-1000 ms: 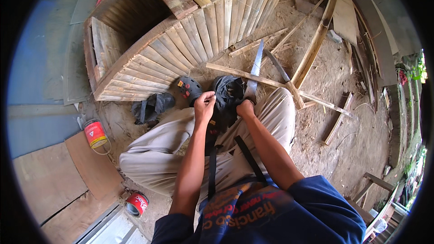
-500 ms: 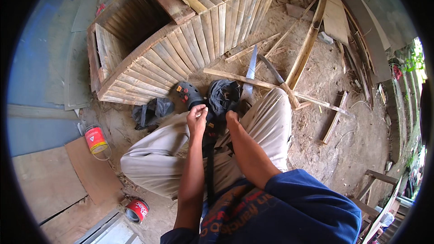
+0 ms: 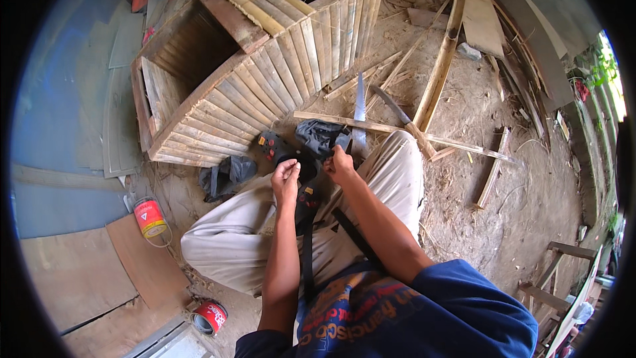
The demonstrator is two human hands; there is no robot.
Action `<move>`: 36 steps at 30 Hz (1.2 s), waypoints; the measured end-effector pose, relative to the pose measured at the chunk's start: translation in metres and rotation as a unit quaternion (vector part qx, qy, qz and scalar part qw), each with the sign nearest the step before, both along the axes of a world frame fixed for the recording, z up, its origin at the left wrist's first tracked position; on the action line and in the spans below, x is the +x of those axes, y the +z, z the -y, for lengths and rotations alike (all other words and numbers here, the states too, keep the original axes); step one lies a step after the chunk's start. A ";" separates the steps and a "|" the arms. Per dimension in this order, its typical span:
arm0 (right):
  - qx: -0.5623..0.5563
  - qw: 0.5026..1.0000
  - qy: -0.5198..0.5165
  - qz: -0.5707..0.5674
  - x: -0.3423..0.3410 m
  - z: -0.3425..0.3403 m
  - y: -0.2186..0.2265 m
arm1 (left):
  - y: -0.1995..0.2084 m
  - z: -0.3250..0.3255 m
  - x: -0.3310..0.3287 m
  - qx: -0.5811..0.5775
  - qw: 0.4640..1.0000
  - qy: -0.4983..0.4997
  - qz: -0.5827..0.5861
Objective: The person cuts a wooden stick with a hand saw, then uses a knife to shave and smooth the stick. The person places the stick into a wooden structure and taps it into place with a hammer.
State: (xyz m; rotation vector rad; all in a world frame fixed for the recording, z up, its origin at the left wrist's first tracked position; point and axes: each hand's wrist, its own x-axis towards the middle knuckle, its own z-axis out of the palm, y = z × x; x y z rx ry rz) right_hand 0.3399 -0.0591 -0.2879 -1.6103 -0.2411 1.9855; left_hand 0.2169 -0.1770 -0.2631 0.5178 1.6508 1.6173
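Note:
Between my bent knees, a black plastic bag (image 3: 317, 134) lies crumpled on the dirt floor. My right hand (image 3: 340, 166) is closed at its right edge, where a dark flap of the bag rises from the fingers. My left hand (image 3: 286, 180) is raised just left of it, thumb and fingertips pinched together; whatever is between them is too small to make out. Beyond that hand is a dark clog (image 3: 275, 146) with red and orange charms, on one of my feet. A second black plastic bag (image 3: 228, 176) rests by my left knee.
A bamboo-slat frame (image 3: 265, 83) stands ahead. To the right lie a handsaw (image 3: 360, 109), a long curved blade with a wooden handle (image 3: 416, 134), and crossed wood strips (image 3: 464, 146). Red cans (image 3: 150, 219) and plywood sheets (image 3: 79, 265) are at left.
My right hand has moved up to the bag's edge, and the bag's round opening has flattened. My left hand has shifted slightly down and stays pinched. The whole view has shifted a little.

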 end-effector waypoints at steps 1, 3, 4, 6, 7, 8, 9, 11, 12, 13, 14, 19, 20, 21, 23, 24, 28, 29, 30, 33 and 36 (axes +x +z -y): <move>0.007 0.999 0.036 -0.016 0.012 -0.001 0.008 | 0.002 -0.001 0.001 -0.001 1.000 0.002 0.003; -0.009 0.997 0.074 -0.021 0.029 0.006 0.021 | 0.005 -0.002 0.005 0.013 1.000 0.008 0.012; -0.010 0.996 0.079 -0.036 0.036 0.012 0.027 | 0.006 -0.002 0.009 0.009 1.000 0.002 0.000; -0.019 0.995 0.078 -0.052 0.044 0.023 0.038 | 0.006 -0.003 0.015 0.012 1.000 -0.006 -0.019; -0.034 0.996 0.072 -0.050 0.046 0.028 0.043 | 0.006 -0.004 0.018 0.002 0.999 -0.015 -0.030; -0.027 0.996 0.067 -0.056 0.047 0.031 0.049 | 0.005 -0.004 0.022 0.016 0.999 -0.018 -0.031; -0.018 0.996 0.060 -0.061 0.047 0.034 0.054 | 0.004 -0.003 0.025 0.010 0.999 -0.027 -0.034; -0.018 0.996 0.046 -0.076 0.048 0.035 0.065 | 0.002 -0.002 0.029 -0.015 0.999 -0.041 -0.028; -0.010 0.992 0.047 -0.119 0.049 0.036 0.070 | 0.001 -0.001 0.030 -0.016 0.998 -0.043 -0.052; -0.007 0.987 0.040 -0.155 0.050 0.038 0.076 | 0.001 0.000 0.030 -0.008 0.996 -0.046 -0.077; -0.023 0.985 0.026 -0.172 0.051 0.039 0.082 | 0.000 0.001 0.029 0.001 0.996 -0.049 -0.078; 0.110 0.931 0.047 -0.345 0.060 0.061 0.109 | 0.010 0.000 0.019 -0.047 0.995 -0.008 -0.083; 0.118 0.942 0.083 -0.304 0.062 0.064 0.112 | 0.016 -0.004 0.017 -0.005 0.997 0.003 -0.076; 0.123 0.950 0.116 -0.262 0.067 0.065 0.114 | 0.025 -0.009 0.014 0.007 0.998 0.019 -0.060; 0.105 0.960 0.155 -0.210 0.077 0.062 0.112 | 0.050 -0.025 0.005 0.023 0.999 0.013 -0.039; 0.149 0.967 0.151 -0.142 0.082 0.058 0.109 | 0.067 -0.036 -0.001 0.022 0.998 0.000 -0.062; 0.241 0.958 0.151 -0.033 0.099 0.040 0.091 | 0.148 -0.092 -0.023 0.083 0.981 -0.044 -0.168; 0.247 0.956 0.151 -0.033 0.102 0.037 0.086 | 0.170 -0.110 -0.030 0.086 0.975 -0.067 -0.196; 0.226 0.961 0.158 -0.025 0.103 0.036 0.081 | 0.192 -0.127 -0.036 0.086 0.967 -0.090 -0.223; 0.267 0.949 0.163 -0.045 0.104 0.034 0.071 | 0.247 -0.189 -0.051 0.098 0.939 -0.133 -0.301; 0.293 0.938 0.182 -0.026 0.104 0.034 0.062 | 0.276 -0.252 -0.063 0.080 0.882 -0.151 -0.440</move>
